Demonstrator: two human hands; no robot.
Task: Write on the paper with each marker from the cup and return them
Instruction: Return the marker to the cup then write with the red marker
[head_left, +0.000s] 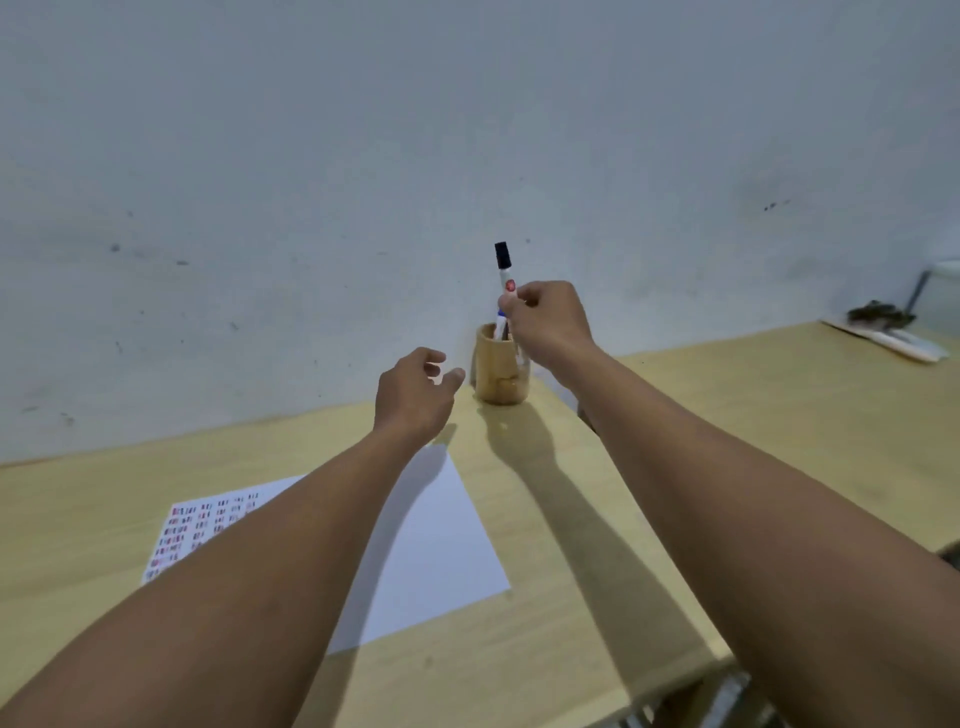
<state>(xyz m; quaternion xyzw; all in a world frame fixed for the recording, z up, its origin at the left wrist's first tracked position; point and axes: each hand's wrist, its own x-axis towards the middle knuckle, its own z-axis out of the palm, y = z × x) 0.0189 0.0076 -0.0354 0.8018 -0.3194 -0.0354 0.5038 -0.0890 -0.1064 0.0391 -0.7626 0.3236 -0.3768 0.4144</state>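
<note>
A tan wooden cup (496, 382) stands against the wall at the back of the table. My right hand (548, 322) pinches a white marker with a black cap (504, 273), held upright above the cup's mouth, its lower end inside the cup. A second marker with a blue part (500, 323) stands in the cup. My left hand (415, 392) hovers just left of the cup, fingers loosely apart, holding nothing. A white sheet of paper (431, 551) lies in front, with rows of small red and blue marks on its left part (197, 525), partly hidden by my left forearm.
The light wooden table (727, 415) runs along a pale wall (363, 156). At the far right of the table lie a white flat object and a dark clump (883, 327). The table's front edge drops off at bottom right.
</note>
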